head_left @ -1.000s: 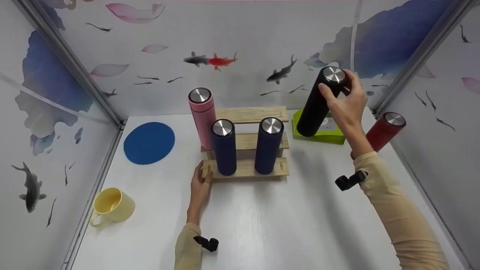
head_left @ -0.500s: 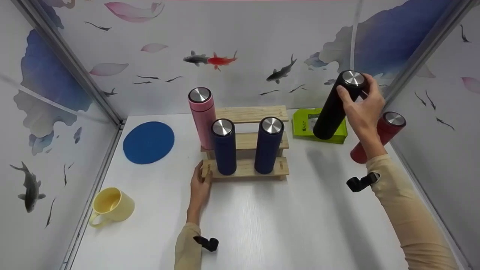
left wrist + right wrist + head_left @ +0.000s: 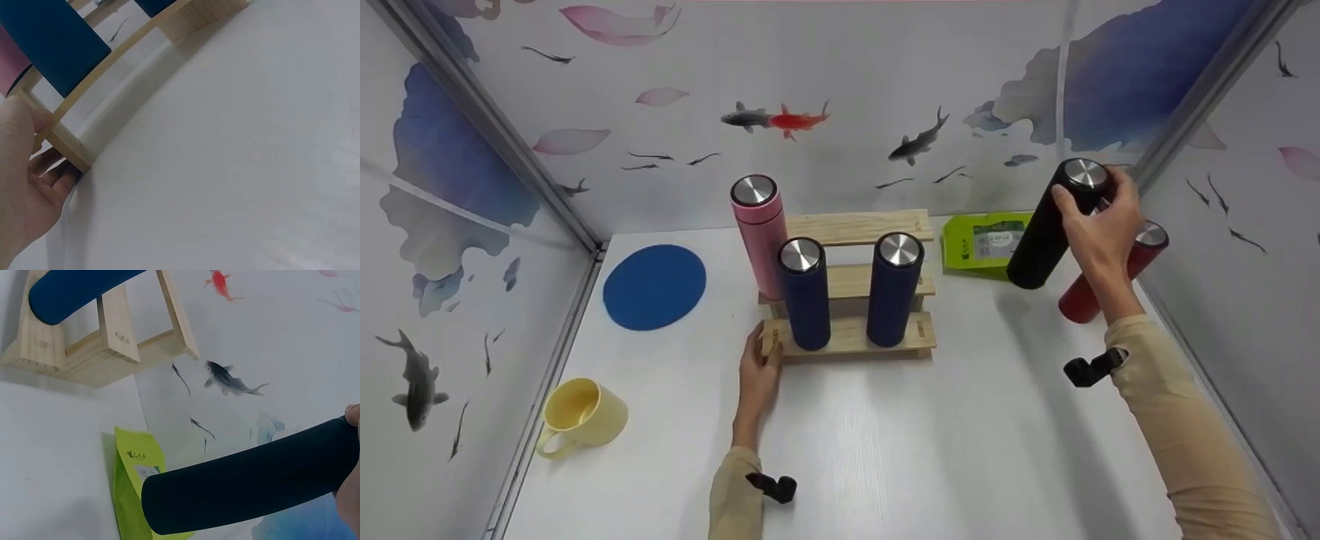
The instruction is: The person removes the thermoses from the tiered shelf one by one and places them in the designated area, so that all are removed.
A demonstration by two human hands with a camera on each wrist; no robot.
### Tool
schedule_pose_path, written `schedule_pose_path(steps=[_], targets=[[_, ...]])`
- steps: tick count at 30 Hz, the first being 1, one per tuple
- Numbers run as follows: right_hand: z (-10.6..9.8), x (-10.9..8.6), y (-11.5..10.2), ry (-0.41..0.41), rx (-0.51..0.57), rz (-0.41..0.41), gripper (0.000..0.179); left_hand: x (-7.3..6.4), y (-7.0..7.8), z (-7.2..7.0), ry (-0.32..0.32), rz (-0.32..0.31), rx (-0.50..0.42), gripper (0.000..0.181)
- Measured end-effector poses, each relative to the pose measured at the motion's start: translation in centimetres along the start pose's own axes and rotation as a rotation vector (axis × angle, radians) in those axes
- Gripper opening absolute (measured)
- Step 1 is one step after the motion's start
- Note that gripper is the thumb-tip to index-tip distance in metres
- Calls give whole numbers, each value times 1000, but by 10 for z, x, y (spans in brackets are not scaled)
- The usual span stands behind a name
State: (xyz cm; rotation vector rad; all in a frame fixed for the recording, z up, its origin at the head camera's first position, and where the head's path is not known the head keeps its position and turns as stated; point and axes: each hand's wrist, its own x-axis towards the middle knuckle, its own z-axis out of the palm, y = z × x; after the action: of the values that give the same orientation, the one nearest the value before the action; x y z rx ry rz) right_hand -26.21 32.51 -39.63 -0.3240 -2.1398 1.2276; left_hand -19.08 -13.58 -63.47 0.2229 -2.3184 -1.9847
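Note:
My right hand [image 3: 1106, 221] grips a black thermos [image 3: 1048, 232] near its steel-topped lid, thumb on one side and fingers around the other. The thermos hangs tilted above the table's right side; its lower body fills the middle of the right wrist view. My left hand [image 3: 757, 375] holds the left end of a three-step wooden rack [image 3: 847, 337], its thumb at the lowest slat and the other fingers lower down around the end piece [image 3: 70, 152]. Two navy thermoses [image 3: 808, 300] [image 3: 894, 296] stand on the lowest step. Behind the left one, a pink thermos [image 3: 761, 240] stands on the middle step.
Past the black thermos, a red thermos [image 3: 1087, 296] stands at the right, partly covered by my right hand and wrist. A lime-green packet [image 3: 979, 244] lies near the back wall. On the left are a blue round mat [image 3: 654, 286] and a yellow mug [image 3: 596, 416]. Printed walls enclose the table.
My right hand has carried the black thermos rightward and a little lower, from over the green packet to in front of the red thermos. The left hand stays on the rack.

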Motion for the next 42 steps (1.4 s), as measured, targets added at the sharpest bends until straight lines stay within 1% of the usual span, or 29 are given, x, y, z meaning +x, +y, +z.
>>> schedule_pose_path(steps=[4,10,14,20,26,28,33,35,36,37,40,42], targets=[[-3,-2,11,-9,-13,23,66,0,-1,0,-4,-4,-1,59],[-5,-9,27,-6,-53,57,69,1,-3,0,8,24,16,59],[-4,-14,38,-5,-66,66,69,1,-2,0,15,19,25,58],[-4,-23,51,-19,-69,84,69,0,0,0,8,17,45,58],[-2,-29,59,-16,-82,88,67,3,1,-1,1,-4,11,59],[0,-31,61,-13,-90,88,67,2,2,-1,3,-8,18,58],[2,-35,65,-11,-107,102,69,-1,2,-1,9,11,20,58],[2,-36,67,-11,-109,105,70,-1,3,-1,1,6,6,59],[1,-36,68,-11,-109,103,70,-3,8,-2,-7,1,1,59],[1,-36,69,-11,-110,98,69,-3,9,-2,-12,-8,1,60],[0,-37,73,-4,-106,73,69,-2,10,-2,-23,-24,0,60],[0,-39,76,-4,-106,70,69,-2,7,-2,-22,-15,1,60]])
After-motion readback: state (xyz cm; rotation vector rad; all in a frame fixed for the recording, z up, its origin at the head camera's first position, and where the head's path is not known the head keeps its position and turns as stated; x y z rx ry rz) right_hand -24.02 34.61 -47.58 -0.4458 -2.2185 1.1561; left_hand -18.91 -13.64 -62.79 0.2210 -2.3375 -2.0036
